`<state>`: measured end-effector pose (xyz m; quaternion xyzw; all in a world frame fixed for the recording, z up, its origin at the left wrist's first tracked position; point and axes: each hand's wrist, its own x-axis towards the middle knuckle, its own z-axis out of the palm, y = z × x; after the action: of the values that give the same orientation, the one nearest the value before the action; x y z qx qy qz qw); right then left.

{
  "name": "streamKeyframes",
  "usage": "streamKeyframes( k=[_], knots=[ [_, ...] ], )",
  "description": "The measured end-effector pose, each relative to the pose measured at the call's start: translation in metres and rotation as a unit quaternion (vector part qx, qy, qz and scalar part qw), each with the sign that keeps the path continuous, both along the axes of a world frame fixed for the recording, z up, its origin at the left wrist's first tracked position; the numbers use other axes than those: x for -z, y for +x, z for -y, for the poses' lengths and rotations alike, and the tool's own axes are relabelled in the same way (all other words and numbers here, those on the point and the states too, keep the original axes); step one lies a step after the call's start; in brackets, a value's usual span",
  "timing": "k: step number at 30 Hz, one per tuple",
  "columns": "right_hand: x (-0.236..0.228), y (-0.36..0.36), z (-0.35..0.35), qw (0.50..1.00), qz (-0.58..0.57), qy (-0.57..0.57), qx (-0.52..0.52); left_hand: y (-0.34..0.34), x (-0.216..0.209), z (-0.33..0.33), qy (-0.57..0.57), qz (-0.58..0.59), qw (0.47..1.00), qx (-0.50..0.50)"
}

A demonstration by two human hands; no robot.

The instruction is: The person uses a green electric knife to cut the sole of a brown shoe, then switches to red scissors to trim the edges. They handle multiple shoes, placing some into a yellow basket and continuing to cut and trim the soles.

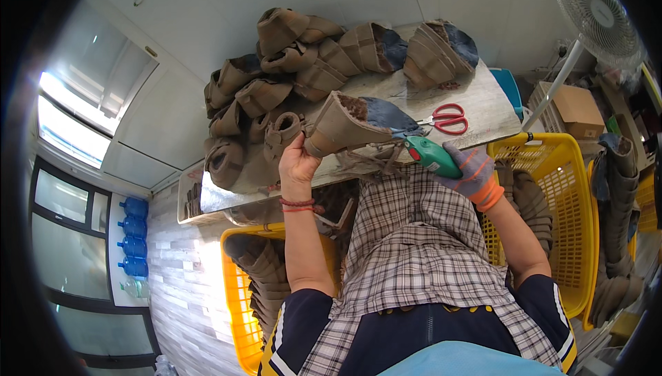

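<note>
My bare left hand [299,162] pinches the lower edge of a brown boot upper [338,131] with dark fuzzy lining and a dark blue fabric flap. The upper is raised over the table's near edge. In my right hand [476,175], wearing a grey glove with an orange cuff, is a green handheld electric cutter [434,157]. Its small blade end meets the blue flap of the upper; exactly how they touch is too small to tell. Red-handled scissors [449,119] lie on the table just beyond the cutter.
The worn table [489,110] carries a heap of brown boot uppers [276,66] at back left. Yellow baskets with stacked brown pieces stand left [238,300] and right [569,204] of my lap. A standing fan [598,14] and a cardboard box [569,110] are at far right.
</note>
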<state>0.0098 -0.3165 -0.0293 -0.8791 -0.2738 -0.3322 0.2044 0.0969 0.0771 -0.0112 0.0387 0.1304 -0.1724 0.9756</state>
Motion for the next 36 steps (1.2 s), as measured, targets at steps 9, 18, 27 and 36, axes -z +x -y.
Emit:
streamKeyframes(
  k=[9, 18, 27, 36],
  knots=[
    [-0.003, -0.007, -0.020, 0.998, -0.013, 0.064, -0.004, -0.014, 0.012, 0.024, -0.018, 0.089, 0.996, -0.015],
    [0.003, -0.017, -0.038, 0.951, -0.189, 0.245, -0.026, -0.064, 0.002, 0.100, 0.365, 0.271, 0.879, -0.146],
    [-0.030, -0.025, -0.043, 0.825, -0.390, 0.408, -0.016, -0.074, 0.030, 0.114, 0.642, 0.394, 0.620, -0.218],
    [-0.033, -0.019, -0.033, 0.764, -0.433, 0.478, -0.035, -0.071, 0.037, 0.116, 0.760, 0.481, 0.381, -0.212]
  ],
)
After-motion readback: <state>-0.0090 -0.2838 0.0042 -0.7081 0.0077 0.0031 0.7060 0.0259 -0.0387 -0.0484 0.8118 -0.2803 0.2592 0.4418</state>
